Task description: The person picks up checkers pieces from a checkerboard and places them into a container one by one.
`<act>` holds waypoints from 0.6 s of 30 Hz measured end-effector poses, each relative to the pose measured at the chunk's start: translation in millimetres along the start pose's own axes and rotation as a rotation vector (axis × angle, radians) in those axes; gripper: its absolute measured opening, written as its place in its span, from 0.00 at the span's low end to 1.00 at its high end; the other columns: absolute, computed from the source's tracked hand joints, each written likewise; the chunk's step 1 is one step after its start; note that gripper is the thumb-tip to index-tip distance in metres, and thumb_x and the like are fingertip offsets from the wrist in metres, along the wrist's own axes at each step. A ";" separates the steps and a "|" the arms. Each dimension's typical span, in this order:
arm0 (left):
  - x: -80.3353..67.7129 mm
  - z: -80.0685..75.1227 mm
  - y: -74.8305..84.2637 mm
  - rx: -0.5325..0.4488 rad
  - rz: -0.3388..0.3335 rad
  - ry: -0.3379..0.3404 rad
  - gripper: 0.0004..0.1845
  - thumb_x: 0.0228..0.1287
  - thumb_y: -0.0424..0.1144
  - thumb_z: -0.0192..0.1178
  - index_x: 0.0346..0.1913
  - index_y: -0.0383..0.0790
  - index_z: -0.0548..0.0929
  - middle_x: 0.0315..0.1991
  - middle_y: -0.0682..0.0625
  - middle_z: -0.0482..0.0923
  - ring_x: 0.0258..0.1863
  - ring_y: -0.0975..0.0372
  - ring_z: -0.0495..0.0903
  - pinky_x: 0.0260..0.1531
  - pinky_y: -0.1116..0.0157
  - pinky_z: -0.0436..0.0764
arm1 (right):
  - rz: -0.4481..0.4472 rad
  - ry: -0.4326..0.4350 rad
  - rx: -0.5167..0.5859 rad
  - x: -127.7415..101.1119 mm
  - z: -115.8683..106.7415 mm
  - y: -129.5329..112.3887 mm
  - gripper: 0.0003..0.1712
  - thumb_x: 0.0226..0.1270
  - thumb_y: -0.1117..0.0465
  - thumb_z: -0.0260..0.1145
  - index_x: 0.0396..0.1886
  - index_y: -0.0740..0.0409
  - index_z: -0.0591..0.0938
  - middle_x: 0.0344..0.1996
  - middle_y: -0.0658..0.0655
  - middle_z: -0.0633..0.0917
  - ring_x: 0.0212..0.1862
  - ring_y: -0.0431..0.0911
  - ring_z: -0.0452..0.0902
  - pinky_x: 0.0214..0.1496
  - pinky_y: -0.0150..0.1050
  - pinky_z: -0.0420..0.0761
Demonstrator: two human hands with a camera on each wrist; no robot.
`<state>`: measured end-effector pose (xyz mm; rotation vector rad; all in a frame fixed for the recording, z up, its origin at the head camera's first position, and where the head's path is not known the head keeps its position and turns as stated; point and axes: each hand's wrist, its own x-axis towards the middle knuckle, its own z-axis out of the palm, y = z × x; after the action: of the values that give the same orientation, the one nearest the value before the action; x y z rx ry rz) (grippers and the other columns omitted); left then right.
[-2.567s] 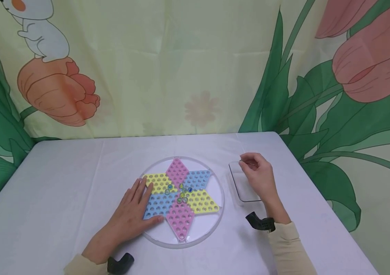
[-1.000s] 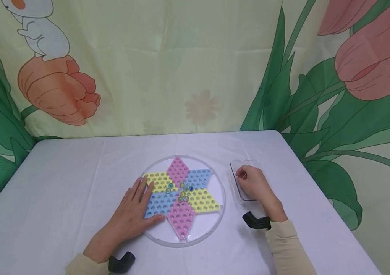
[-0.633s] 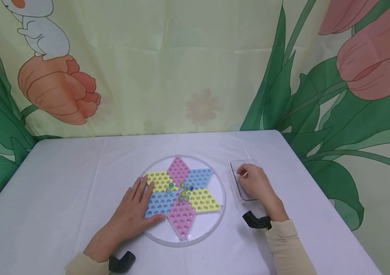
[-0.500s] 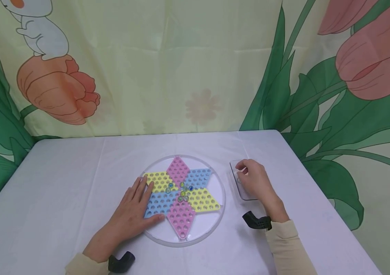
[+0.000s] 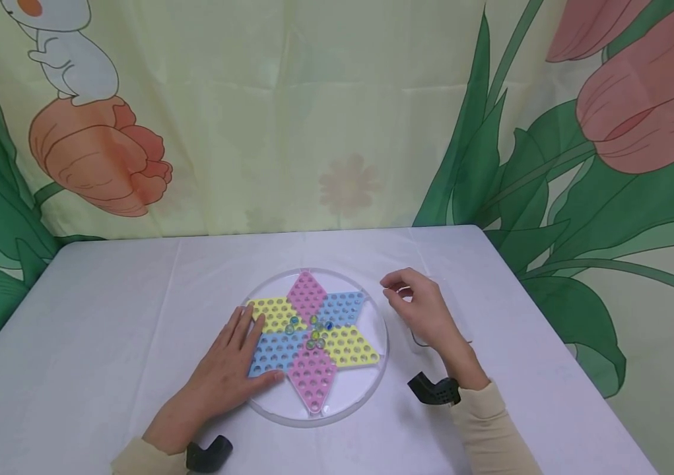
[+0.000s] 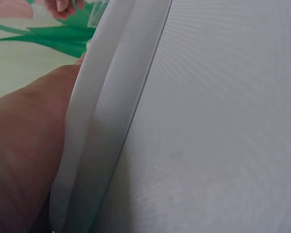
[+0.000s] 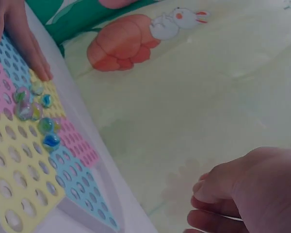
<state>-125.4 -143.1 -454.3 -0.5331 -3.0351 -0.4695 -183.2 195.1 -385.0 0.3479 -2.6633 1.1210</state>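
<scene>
My left hand (image 5: 226, 359) lies flat with fingers spread over the left side of a Chinese checkers board (image 5: 314, 386). The board is a clear round disc with a pink, yellow and blue star. Several glass marbles (image 5: 315, 335) cluster around its centre; a blue-swirled marble (image 7: 51, 141) shows in the right wrist view. My right hand (image 5: 420, 307) is between the board's right edge and a clear rectangular box (image 5: 417, 341), covering most of that box. Its fingers (image 7: 208, 189) are curled with the thumb close to the index finger; I cannot tell whether they hold a marble.
A white cloth covers the table (image 5: 105, 316). Behind it hangs a pale yellow curtain (image 5: 289, 132) printed with tulips and a rabbit. A black strap mount (image 5: 434, 389) sits on the right wrist, and another mount (image 5: 208, 455) on the left.
My right hand has come up out of the clear box and moved left toward the board, its fingertips now past the box's left edge. The left hand and the marbles on the board stay put.
</scene>
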 end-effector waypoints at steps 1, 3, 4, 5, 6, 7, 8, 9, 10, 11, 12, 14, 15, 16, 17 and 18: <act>0.0 0.3 0.0 -0.001 -0.002 0.000 0.58 0.57 0.75 0.53 0.78 0.36 0.53 0.80 0.37 0.43 0.79 0.42 0.42 0.75 0.44 0.55 | 0.004 -0.005 0.017 -0.2 0.6 -2.2 0.09 0.66 0.66 0.67 0.46 0.57 0.84 0.44 0.55 0.86 0.46 0.47 0.81 0.52 0.46 0.85; 0.1 1.0 0.0 -0.002 -0.006 0.001 0.58 0.57 0.75 0.54 0.78 0.36 0.53 0.80 0.37 0.42 0.79 0.42 0.41 0.75 0.43 0.55 | 0.004 -0.018 0.040 -0.6 3.1 -5.0 0.09 0.66 0.66 0.67 0.46 0.56 0.84 0.44 0.54 0.86 0.46 0.46 0.81 0.52 0.45 0.84; 0.1 1.3 0.0 -0.001 -0.008 0.002 0.58 0.57 0.75 0.54 0.78 0.36 0.53 0.80 0.37 0.42 0.79 0.42 0.41 0.75 0.43 0.55 | 0.001 -0.024 0.049 -0.6 4.6 -6.4 0.09 0.66 0.66 0.67 0.46 0.56 0.84 0.44 0.54 0.86 0.46 0.46 0.81 0.52 0.45 0.84; 0.2 1.6 0.2 -0.001 -0.010 0.003 0.58 0.57 0.75 0.54 0.78 0.36 0.53 0.80 0.37 0.42 0.79 0.42 0.41 0.75 0.43 0.55 | -0.005 -0.028 0.055 -0.7 6.5 -7.2 0.09 0.67 0.66 0.67 0.46 0.56 0.84 0.44 0.54 0.86 0.46 0.46 0.81 0.52 0.45 0.84; 0.3 1.9 0.4 -0.001 -0.010 0.006 0.58 0.57 0.74 0.55 0.78 0.36 0.53 0.80 0.37 0.42 0.79 0.42 0.40 0.75 0.43 0.55 | -0.008 -0.032 0.065 -0.8 7.9 -8.8 0.09 0.66 0.66 0.67 0.45 0.56 0.84 0.44 0.54 0.86 0.46 0.46 0.81 0.52 0.45 0.84; 0.4 2.3 0.8 -0.002 -0.011 0.009 0.58 0.57 0.74 0.55 0.78 0.35 0.54 0.80 0.36 0.42 0.79 0.42 0.40 0.75 0.43 0.54 | -0.012 -0.036 0.073 -0.9 9.7 -9.9 0.09 0.66 0.66 0.67 0.45 0.56 0.84 0.44 0.53 0.85 0.46 0.45 0.81 0.52 0.45 0.84; 0.5 2.5 1.3 -0.004 -0.012 0.013 0.58 0.57 0.74 0.55 0.78 0.34 0.54 0.80 0.36 0.42 0.79 0.41 0.40 0.75 0.43 0.54 | -0.019 -0.037 0.078 -1.2 11.6 -10.9 0.09 0.66 0.66 0.67 0.45 0.56 0.84 0.44 0.53 0.85 0.45 0.45 0.81 0.53 0.45 0.84; 0.7 2.8 1.9 -0.006 -0.010 0.016 0.57 0.58 0.73 0.55 0.77 0.34 0.54 0.80 0.35 0.43 0.79 0.41 0.40 0.75 0.43 0.54 | -0.027 -0.037 0.087 -1.5 13.5 -11.9 0.08 0.66 0.66 0.67 0.45 0.56 0.84 0.44 0.53 0.85 0.45 0.45 0.81 0.53 0.45 0.84; 0.8 3.0 2.4 -0.009 -0.009 0.021 0.57 0.58 0.72 0.56 0.77 0.33 0.54 0.80 0.35 0.43 0.79 0.41 0.39 0.75 0.43 0.53 | -0.035 -0.035 0.095 -1.7 15.3 -13.2 0.08 0.66 0.66 0.68 0.44 0.56 0.84 0.43 0.53 0.85 0.45 0.45 0.81 0.53 0.45 0.84; 0.9 3.2 3.0 -0.013 -0.007 0.027 0.56 0.59 0.71 0.56 0.77 0.32 0.55 0.80 0.34 0.43 0.79 0.40 0.39 0.75 0.43 0.53 | -0.042 -0.036 0.102 -2.2 17.4 -14.2 0.08 0.66 0.66 0.67 0.44 0.56 0.84 0.43 0.52 0.85 0.45 0.44 0.81 0.53 0.45 0.84; 0.9 3.4 3.6 -0.016 -0.005 0.032 0.55 0.60 0.70 0.56 0.76 0.31 0.55 0.79 0.33 0.43 0.79 0.40 0.39 0.75 0.43 0.53 | -0.050 -0.036 0.110 -2.7 19.3 -15.4 0.08 0.66 0.66 0.68 0.44 0.56 0.83 0.43 0.52 0.85 0.44 0.44 0.81 0.53 0.44 0.84; 0.7 3.6 4.7 -0.019 0.000 0.042 0.54 0.61 0.68 0.56 0.76 0.30 0.55 0.79 0.33 0.44 0.79 0.39 0.40 0.75 0.43 0.52 | -0.077 -0.036 0.122 -3.6 23.6 -17.6 0.07 0.66 0.67 0.67 0.43 0.57 0.83 0.42 0.51 0.85 0.44 0.43 0.81 0.52 0.44 0.85; 0.6 3.7 5.1 -0.019 0.004 0.047 0.53 0.62 0.67 0.57 0.76 0.30 0.55 0.79 0.33 0.44 0.79 0.39 0.40 0.75 0.43 0.52 | -0.091 -0.036 0.126 -4.1 25.9 -18.5 0.07 0.66 0.67 0.67 0.43 0.57 0.83 0.42 0.51 0.85 0.44 0.43 0.81 0.52 0.44 0.85; 0.4 3.8 5.2 -0.020 0.007 0.050 0.52 0.63 0.66 0.57 0.76 0.30 0.55 0.79 0.33 0.44 0.79 0.39 0.40 0.75 0.43 0.51 | -0.104 -0.038 0.130 -4.6 28.8 -19.3 0.07 0.66 0.67 0.67 0.43 0.58 0.84 0.42 0.51 0.85 0.44 0.42 0.81 0.52 0.44 0.85; 0.3 3.7 5.3 -0.017 0.010 0.052 0.52 0.63 0.66 0.57 0.76 0.30 0.55 0.79 0.33 0.44 0.79 0.39 0.40 0.75 0.43 0.51 | -0.118 -0.041 0.133 -5.1 31.7 -20.0 0.07 0.66 0.67 0.67 0.43 0.57 0.84 0.42 0.51 0.85 0.43 0.42 0.81 0.51 0.43 0.85; 0.2 3.8 5.4 -0.013 0.012 0.054 0.52 0.63 0.66 0.57 0.76 0.30 0.55 0.79 0.33 0.44 0.79 0.39 0.40 0.75 0.43 0.51 | -0.135 -0.043 0.137 -5.5 34.7 -20.7 0.07 0.66 0.67 0.67 0.43 0.58 0.84 0.42 0.50 0.85 0.43 0.41 0.81 0.51 0.42 0.85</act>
<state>-123.7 -137.1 -456.4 -0.5306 -2.9782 -0.4951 -175.7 156.6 -396.5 0.5738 -2.5613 1.2692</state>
